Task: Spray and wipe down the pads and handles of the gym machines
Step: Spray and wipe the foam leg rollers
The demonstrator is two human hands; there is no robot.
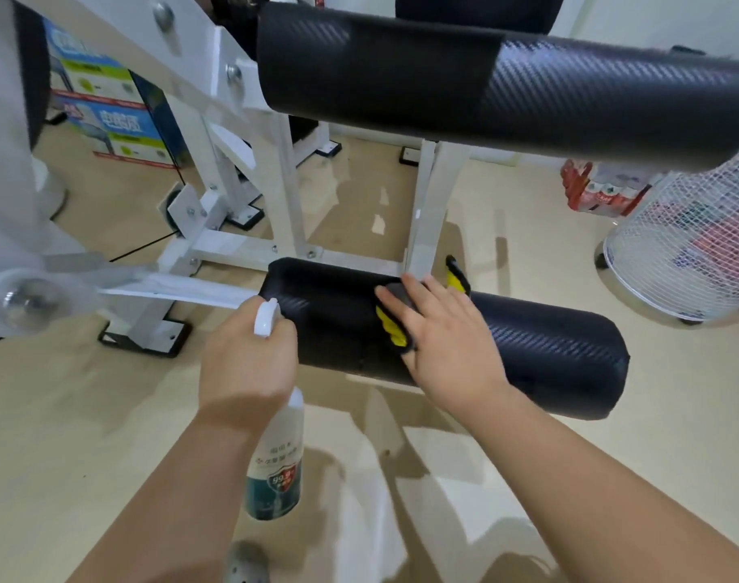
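Note:
My left hand grips a white spray bottle with a teal label, its nozzle pointing at the left end of the lower black roller pad. My right hand lies flat on the middle of this pad and presses a yellow and grey cleaning pad against it with straight fingers. A second, larger black roller pad runs across the top of the view. Both pads sit on a white steel machine frame.
A white wire-mesh fan stands on the floor at the right. A pack of bottles in red wrap lies behind it. Printed cardboard boxes stand at the back left. The floor is beige. A black cable runs along it.

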